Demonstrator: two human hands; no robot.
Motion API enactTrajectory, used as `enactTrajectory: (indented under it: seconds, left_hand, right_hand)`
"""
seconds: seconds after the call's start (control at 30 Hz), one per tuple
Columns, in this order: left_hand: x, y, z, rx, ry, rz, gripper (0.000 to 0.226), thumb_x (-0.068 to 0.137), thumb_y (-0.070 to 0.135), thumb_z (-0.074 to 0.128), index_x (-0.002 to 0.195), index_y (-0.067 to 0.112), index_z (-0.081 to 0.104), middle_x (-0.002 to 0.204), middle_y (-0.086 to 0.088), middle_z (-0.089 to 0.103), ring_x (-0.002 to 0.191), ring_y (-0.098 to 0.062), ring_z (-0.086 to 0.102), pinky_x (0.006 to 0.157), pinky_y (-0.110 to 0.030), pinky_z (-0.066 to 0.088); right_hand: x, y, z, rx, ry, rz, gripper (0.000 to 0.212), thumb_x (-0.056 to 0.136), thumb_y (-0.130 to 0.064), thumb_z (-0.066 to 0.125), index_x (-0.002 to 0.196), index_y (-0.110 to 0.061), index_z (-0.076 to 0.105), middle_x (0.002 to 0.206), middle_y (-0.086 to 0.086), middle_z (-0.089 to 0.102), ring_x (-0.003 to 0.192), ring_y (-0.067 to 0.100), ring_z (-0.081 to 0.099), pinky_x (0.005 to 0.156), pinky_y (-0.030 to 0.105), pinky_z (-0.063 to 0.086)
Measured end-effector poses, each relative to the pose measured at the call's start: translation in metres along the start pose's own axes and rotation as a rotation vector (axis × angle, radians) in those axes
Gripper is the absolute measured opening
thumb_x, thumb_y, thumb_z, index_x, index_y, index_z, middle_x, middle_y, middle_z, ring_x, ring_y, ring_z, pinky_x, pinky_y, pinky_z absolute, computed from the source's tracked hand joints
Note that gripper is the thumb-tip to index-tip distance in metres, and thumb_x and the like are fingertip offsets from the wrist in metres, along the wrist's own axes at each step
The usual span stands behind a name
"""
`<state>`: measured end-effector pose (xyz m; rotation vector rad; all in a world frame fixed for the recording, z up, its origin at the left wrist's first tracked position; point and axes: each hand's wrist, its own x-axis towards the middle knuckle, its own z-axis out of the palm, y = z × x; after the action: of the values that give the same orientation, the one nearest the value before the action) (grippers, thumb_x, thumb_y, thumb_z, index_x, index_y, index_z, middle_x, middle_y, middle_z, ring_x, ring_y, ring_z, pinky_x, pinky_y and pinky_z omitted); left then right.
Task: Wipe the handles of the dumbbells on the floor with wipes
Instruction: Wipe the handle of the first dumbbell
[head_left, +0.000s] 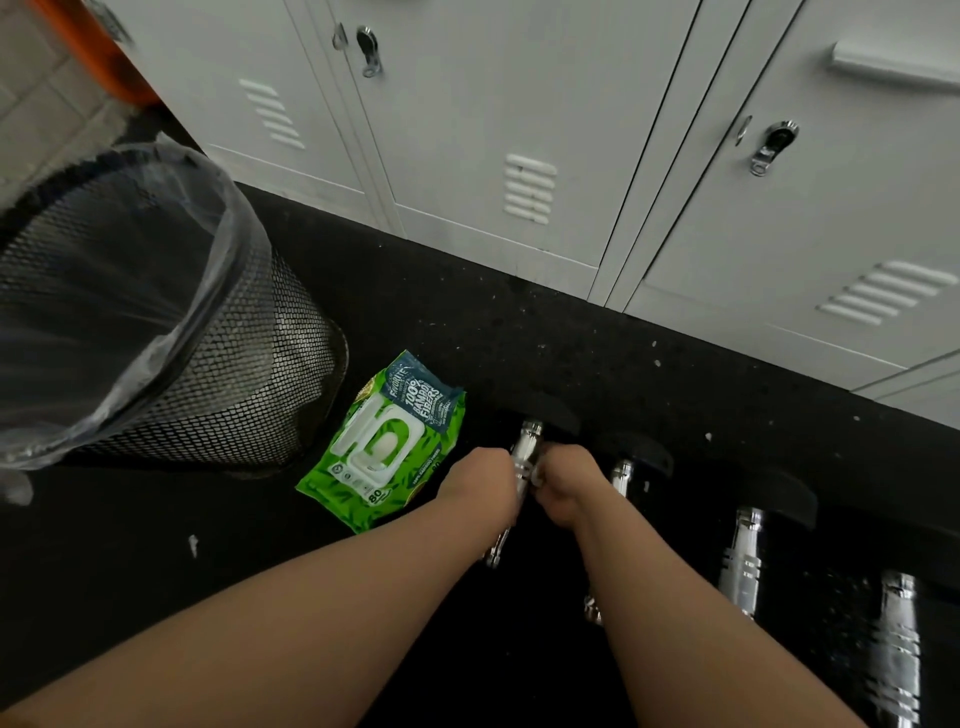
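Both hands meet on the chrome handle (521, 457) of the leftmost dumbbell, which lies on the black speckled floor (597, 332) in front of a row of pale grey lockers (519, 104). The left hand (480, 486) presses against the handle from its left side, and the right hand (563, 486) closes on it from the right; a sliver of white shows between the right fingers and the chrome, probably a wipe, though each grip is seen only from behind, so I cannot tell how firmly either clasps the bar. Three more dumbbells lie in a row to the right, their handles (743, 561) shiny and their black ends near the lockers. A green pack of wipes (382, 447) lies flat just left of the hands, lid closed. Beside it stands a black mesh bin (218, 374) lined with a clear bag.
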<state>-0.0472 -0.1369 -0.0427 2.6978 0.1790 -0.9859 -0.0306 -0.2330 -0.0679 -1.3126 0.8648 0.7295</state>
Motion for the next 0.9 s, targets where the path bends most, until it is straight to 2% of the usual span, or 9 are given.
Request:
enactTrajectory:
  seconds: [0.07,0.23,0.37,0.47,0.53,0.63,0.77,0.83,0.9]
  left_hand:
    - [0.0,0.0,-0.001,-0.025,0.004,-0.007,0.027,0.086,0.023,0.058,0.104,0.003,0.064,0.106,-0.016,0.066,0.1,-0.035,0.063,0.079,-0.036,0.05]
    - [0.001,-0.001,-0.004,-0.038,-0.005,-0.011,0.028,0.087,0.024,0.06,0.104,0.002,0.064,0.108,-0.018,0.065,0.102,-0.035,0.062,0.08,-0.036,0.049]
    - [0.002,-0.002,-0.004,-0.061,-0.027,-0.012,0.033,0.084,0.032,0.062,0.097,0.002,0.065,0.102,-0.017,0.067,0.097,-0.035,0.063,0.07,-0.031,0.044]
    - [0.002,-0.002,-0.004,-0.071,-0.015,-0.026,0.033,0.083,0.032,0.062,0.093,0.0,0.065,0.101,-0.019,0.067,0.096,-0.036,0.063,0.071,-0.032,0.045]
    - [0.003,-0.003,-0.004,-0.072,-0.012,-0.026,0.031,0.082,0.028,0.064,0.093,0.0,0.065,0.102,-0.019,0.067,0.097,-0.035,0.063,0.074,-0.033,0.047]
    - [0.004,-0.003,-0.005,-0.071,-0.023,-0.03,0.03,0.079,0.027,0.069,0.094,0.001,0.065,0.102,-0.017,0.067,0.097,-0.033,0.064,0.071,-0.031,0.046]
    - [0.005,-0.001,-0.006,-0.084,-0.038,-0.051,0.028,0.083,0.026,0.064,0.094,0.001,0.065,0.101,-0.016,0.068,0.096,-0.032,0.064,0.069,-0.031,0.044]
    - [0.007,-0.002,-0.005,-0.075,-0.039,-0.048,0.03,0.085,0.026,0.062,0.095,-0.001,0.066,0.102,-0.018,0.068,0.097,-0.032,0.064,0.074,-0.033,0.048]
    - [0.008,-0.003,-0.004,-0.063,-0.05,-0.046,0.03,0.081,0.026,0.066,0.095,-0.001,0.066,0.102,-0.018,0.068,0.097,-0.032,0.064,0.075,-0.033,0.049]
  right_hand:
    - [-0.002,0.007,0.002,-0.149,0.012,0.018,0.037,0.087,0.009,0.031,0.063,-0.009,0.051,0.05,0.004,0.05,0.037,0.012,0.045,0.039,0.021,0.034]
    - [-0.018,0.03,-0.003,-0.501,-0.106,0.057,0.03,0.079,0.007,0.046,0.056,-0.013,0.046,0.059,0.006,0.045,0.041,0.011,0.042,0.042,0.022,0.03]
    - [-0.003,0.009,-0.006,-0.645,0.024,-0.077,0.012,0.072,0.002,0.055,0.069,-0.007,0.062,0.076,0.013,0.066,0.077,0.027,0.067,0.064,0.031,0.053]
    - [-0.013,0.017,-0.005,-0.876,-0.055,-0.094,0.007,0.08,-0.01,0.06,0.073,-0.01,0.062,0.085,0.009,0.064,0.083,0.019,0.062,0.056,0.019,0.041]
    - [-0.025,0.036,-0.004,-0.971,-0.108,-0.053,0.007,0.08,-0.012,0.062,0.083,-0.007,0.067,0.091,0.011,0.066,0.084,0.019,0.062,0.057,0.021,0.038]
    - [-0.037,0.039,-0.016,-0.741,-0.112,-0.029,0.015,0.079,-0.004,0.062,0.091,-0.01,0.07,0.078,0.003,0.06,0.07,0.012,0.054,0.063,0.023,0.046]
    - [-0.036,0.026,-0.018,-0.473,0.254,-0.329,0.026,0.078,0.0,0.061,0.1,-0.01,0.071,0.08,0.002,0.067,0.069,0.011,0.058,0.054,0.015,0.045]
    - [-0.044,0.034,-0.007,-0.409,0.252,-0.351,0.017,0.078,0.0,0.061,0.089,-0.011,0.07,0.066,-0.003,0.061,0.06,0.01,0.056,0.048,0.01,0.042]
    - [-0.051,0.052,0.003,-0.403,0.252,-0.314,0.009,0.077,-0.004,0.062,0.074,-0.01,0.067,0.061,0.002,0.063,0.057,0.015,0.057,0.055,0.024,0.051]
